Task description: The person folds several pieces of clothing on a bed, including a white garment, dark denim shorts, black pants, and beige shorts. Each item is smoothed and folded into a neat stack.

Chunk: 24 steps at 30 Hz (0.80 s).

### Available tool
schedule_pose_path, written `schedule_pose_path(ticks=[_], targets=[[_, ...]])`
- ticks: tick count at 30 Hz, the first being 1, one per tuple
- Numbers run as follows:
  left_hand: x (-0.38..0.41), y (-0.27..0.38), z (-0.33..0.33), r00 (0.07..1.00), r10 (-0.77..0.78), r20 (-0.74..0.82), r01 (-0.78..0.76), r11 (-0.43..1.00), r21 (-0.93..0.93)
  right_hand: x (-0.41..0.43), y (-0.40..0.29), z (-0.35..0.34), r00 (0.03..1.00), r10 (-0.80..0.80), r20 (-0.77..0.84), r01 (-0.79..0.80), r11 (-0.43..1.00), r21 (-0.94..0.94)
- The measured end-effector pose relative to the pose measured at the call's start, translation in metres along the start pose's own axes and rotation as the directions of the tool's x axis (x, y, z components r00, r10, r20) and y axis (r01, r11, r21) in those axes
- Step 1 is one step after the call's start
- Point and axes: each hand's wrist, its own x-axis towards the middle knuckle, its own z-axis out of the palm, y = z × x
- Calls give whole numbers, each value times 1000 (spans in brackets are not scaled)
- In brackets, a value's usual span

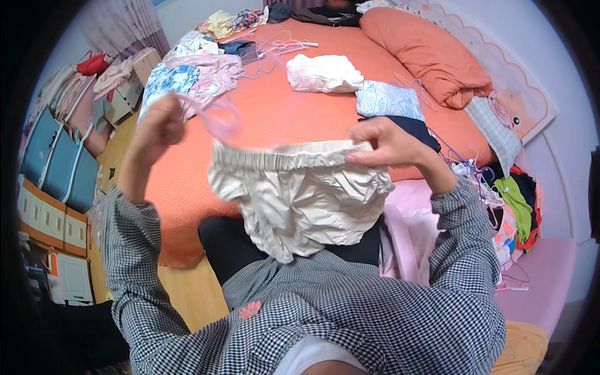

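My right hand [385, 143] pinches the elastic waistband of cream-coloured shorts [309, 197], which hang over my lap. My left hand [161, 119] is raised to the left of the shorts, its fingers closed around a pale pink plastic hanger [220, 117]. The hanger is blurred, and its lower end is close to the left end of the waistband; whether they touch I cannot tell. Behind the shorts spreads an orange quilted bed cover [262, 112].
A folded white garment [323, 73], a folded light blue patterned cloth [389, 99] and loose hangers [286, 45] lie on the bed. Clothes [206, 75] are heaped at its left, more [515, 206] at the right. A rolled orange quilt [422, 51] rests at the back right.
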Motion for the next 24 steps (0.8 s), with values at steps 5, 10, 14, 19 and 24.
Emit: schedule_pose_path(ticks=[5,10,14,19,24], targets=[[-9,-9,4,990,-39,-136,5,971,-238,-19,0,43,990,-143,15,144,989,-43],[32,-29,60,981,-124,-151,-46,606,-794,23,7,163,934,-355,29,347,890,-295],[56,-24,26,906,-29,-423,-299,663,-686,20,28,214,823,-305,480,373,926,-51],[70,-18,-88,620,360,-697,-308,929,205,-14,51,153,925,-131,358,126,991,39],[104,-72,-209,692,535,-484,32,647,762,12,46,60,985,163,48,-164,986,19]])
